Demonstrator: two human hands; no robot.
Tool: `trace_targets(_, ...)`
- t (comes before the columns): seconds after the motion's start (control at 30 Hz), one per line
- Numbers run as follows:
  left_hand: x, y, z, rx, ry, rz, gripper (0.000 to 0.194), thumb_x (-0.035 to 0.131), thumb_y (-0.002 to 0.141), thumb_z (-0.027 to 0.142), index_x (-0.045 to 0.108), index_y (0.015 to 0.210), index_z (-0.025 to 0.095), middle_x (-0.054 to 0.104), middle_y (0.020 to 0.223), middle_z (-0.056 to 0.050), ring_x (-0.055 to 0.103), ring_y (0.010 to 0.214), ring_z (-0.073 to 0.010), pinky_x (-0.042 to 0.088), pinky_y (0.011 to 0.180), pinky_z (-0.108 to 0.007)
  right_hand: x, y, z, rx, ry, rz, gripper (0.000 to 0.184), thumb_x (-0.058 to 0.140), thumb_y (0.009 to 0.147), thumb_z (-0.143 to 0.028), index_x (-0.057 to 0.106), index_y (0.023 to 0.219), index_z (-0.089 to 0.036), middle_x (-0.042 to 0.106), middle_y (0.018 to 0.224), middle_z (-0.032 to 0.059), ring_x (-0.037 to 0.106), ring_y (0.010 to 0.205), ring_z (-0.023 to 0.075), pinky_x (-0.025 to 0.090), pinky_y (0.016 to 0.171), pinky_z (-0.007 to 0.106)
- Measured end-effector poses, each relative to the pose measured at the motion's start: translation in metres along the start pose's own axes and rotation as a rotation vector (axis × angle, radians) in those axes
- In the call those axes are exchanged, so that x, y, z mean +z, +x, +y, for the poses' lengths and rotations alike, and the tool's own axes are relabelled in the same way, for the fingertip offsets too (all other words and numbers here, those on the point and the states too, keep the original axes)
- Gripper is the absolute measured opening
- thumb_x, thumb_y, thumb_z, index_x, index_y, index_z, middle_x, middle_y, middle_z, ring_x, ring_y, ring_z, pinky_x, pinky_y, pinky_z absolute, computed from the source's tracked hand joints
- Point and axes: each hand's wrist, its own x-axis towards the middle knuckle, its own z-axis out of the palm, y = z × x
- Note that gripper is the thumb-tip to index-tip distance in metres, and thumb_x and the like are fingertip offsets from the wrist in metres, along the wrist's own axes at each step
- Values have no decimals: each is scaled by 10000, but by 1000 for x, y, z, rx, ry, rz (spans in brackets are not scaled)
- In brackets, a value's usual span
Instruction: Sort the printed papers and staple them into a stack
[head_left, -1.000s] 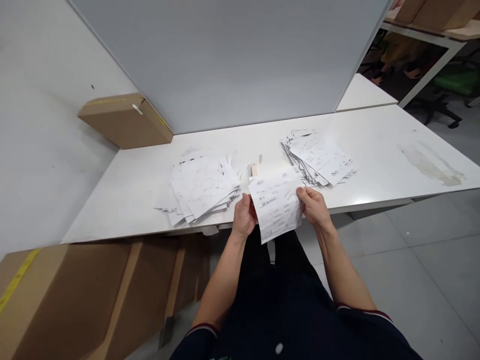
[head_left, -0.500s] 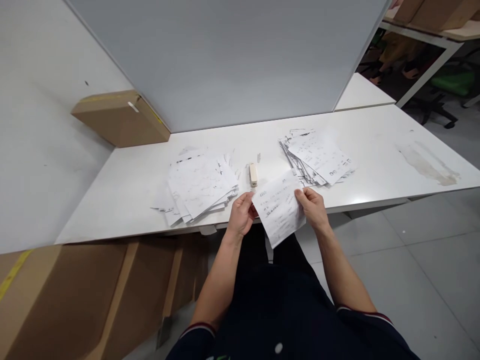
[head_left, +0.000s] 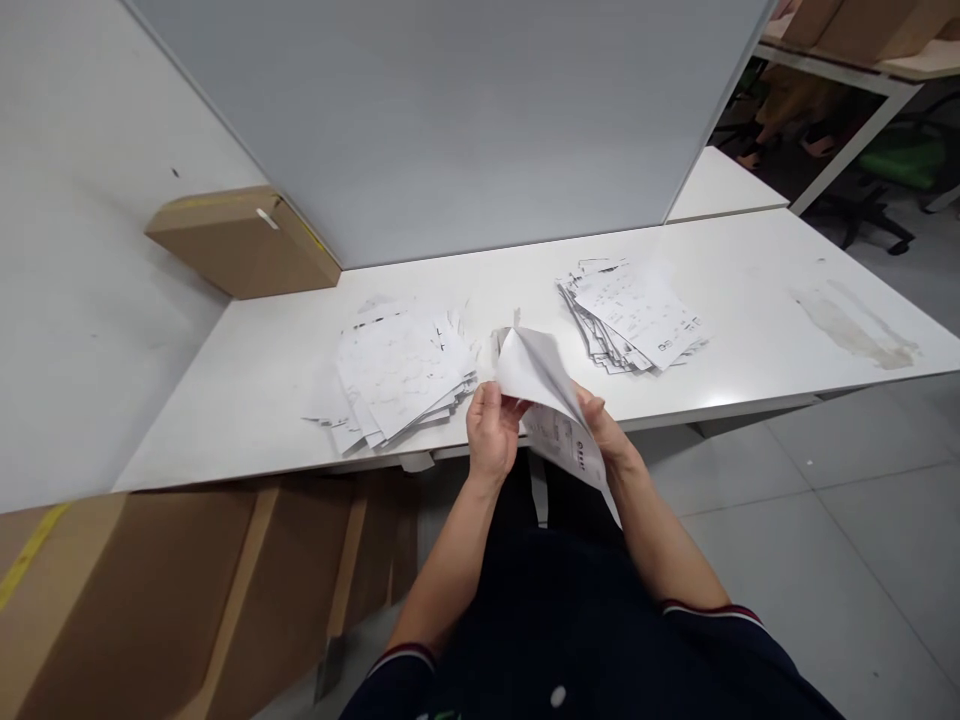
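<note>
Landmark: held paper [head_left: 536, 370], bent up above front edge of worktop [head_left: 750, 300]. Cardboard box [head_left: 247, 245] beyond it, far left, at worktop corner; contents hidden. Larger cardboard boxes [head_left: 172, 590] below left of it; contents also unseen. Left paper pile [head_left: 397, 370] left of it, spread unevenly; right paper pile [head_left: 637, 310] right of it, fanned. Held paper blocks view of worktop patch behind. Left hand [head_left: 493, 435]: grip clamped on its left edge. Right hand [head_left: 604, 430] against its right side, grip unclear.
</note>
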Motion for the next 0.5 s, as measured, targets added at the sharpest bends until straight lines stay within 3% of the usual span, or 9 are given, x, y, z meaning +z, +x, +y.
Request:
trace_targets(0.07,2,-5,-4,23,60,-77,421,509,817,580,633,964,206,656,1114,-90,595,1084,-231,485,906,-403,1,0,2,-71,-3,-70,946,476,615,-830,458,1347,-232,544,1283,93,429,1253,294,371,1015,416)
trace_targets(0.17,4,-11,-10,51,163,-144,467,573,783,565,608,1092,216,601,1217,-98,537,1174,-253,452,963,-388,3,3,6,-94,-70,-94,874,617,670,-671,380,1399,-252,459,1381,75,413,1272,277,339,1046,400)
trace_targets(0.33,0,-11,-10,99,310,-84,414,682,741,444,574,1056,198,619,1104,-91,570,1100,-228,456,938,-352,7,1,13,-89,-154,-34,780,633,735,-548,383,1399,-225,510,1330,78,455,1233,274,336,1048,405)
trace_targets(0.5,0,-7,8,3,289,-110,473,652,724,535,518,1046,216,590,1115,-78,613,967,-197,513,789,-317,10,-4,11,-74,-209,-78,771,659,741,-453,345,1420,-263,461,1384,69,448,1246,282,373,1025,423)
